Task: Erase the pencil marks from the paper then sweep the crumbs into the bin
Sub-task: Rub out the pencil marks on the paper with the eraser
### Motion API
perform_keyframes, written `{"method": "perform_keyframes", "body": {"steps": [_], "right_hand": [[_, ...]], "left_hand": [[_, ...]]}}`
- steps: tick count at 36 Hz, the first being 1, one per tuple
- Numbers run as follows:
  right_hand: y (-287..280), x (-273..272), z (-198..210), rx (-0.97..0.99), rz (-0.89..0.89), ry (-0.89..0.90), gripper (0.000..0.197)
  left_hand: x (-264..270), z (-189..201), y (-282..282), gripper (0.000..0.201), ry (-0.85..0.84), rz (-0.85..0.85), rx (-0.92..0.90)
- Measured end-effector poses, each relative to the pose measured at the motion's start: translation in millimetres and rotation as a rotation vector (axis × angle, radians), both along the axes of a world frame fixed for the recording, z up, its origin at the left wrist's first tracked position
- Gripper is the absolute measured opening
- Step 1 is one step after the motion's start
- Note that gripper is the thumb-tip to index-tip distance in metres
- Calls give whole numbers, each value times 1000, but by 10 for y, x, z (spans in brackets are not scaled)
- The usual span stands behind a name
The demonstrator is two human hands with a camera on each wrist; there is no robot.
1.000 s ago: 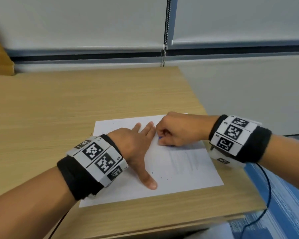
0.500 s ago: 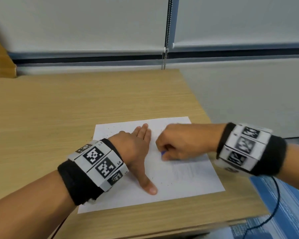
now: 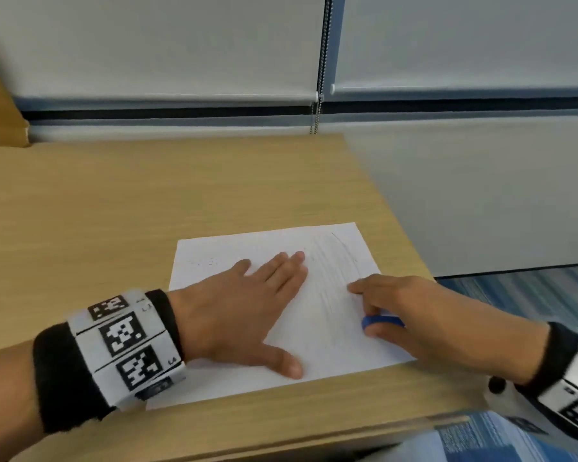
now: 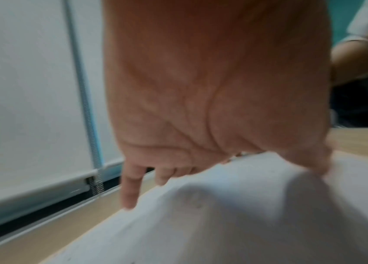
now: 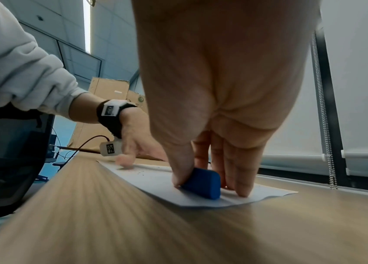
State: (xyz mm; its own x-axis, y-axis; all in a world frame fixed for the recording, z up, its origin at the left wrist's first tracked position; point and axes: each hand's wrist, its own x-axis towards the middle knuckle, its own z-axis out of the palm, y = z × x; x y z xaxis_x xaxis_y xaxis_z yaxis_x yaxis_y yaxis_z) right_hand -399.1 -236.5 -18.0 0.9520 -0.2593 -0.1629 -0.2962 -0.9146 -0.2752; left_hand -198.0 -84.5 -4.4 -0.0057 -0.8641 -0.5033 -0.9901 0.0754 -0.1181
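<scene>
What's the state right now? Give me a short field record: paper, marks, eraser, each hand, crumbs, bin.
paper: white sheet flat on the wooden desk, near its right front corner
marks: faint grey pencil strokes visible on the sheet's right half
eraser: blue, on the paper near its right edge
left hand: flat, fingers spread, pressing the sheet down
right hand: pinches the eraser between thumb and fingers
crumbs: small dark specks on the paper
bin: not in view

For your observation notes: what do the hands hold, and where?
Right hand pinches the blue eraser by its sides; left hand presses flat on the paper.
</scene>
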Motion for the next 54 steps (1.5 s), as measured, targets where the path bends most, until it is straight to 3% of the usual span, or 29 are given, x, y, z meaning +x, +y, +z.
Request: {"method": "perform_keyframes", "body": {"steps": [4,7,9,12,16,20,27,30,35,37,43,47,49,52,54], "right_hand": [[-20,18,0,-3,39,-3,21],[-39,10,6,-6,47,18,25],[-43,5,9,-6,65,27,21],[-39,-1,27,15,70,32,16],[-46,-1,60,63,54,36,17],[-61,19,90,78,38,60,22],[-10,35,124,65,39,64,18],[-21,4,85,92,28,49,21],[-19,-3,110,119,14,37,22],[-13,15,139,109,14,39,20],[-17,53,200,104,18,31,18],[-34,25,162,133,11,10,21],[-31,9,148,145,4,10,22],[-33,1,139,140,4,5,23],[-37,9,137,122,6,11,25]], "left_hand": [[-209,-176,156,100,88,-357,-123],[-250,-262,231,94,78,-395,-111],[-201,-261,249,94,131,-310,-39],[21,-112,234,96,29,-52,86],[341,-36,138,109,-24,213,87],[216,-49,-157,104,32,160,51],[-34,-178,-614,94,81,-76,-3],[68,-137,-511,99,98,30,29],[435,45,-346,108,25,383,108],[441,89,-330,106,5,419,103],[-36,-3,-151,86,126,-106,53],[-129,-237,227,80,135,-320,-62],[-20,-276,365,84,97,-205,-69],[207,-209,450,95,-39,126,45],[269,-150,477,100,-79,191,-41]]}}
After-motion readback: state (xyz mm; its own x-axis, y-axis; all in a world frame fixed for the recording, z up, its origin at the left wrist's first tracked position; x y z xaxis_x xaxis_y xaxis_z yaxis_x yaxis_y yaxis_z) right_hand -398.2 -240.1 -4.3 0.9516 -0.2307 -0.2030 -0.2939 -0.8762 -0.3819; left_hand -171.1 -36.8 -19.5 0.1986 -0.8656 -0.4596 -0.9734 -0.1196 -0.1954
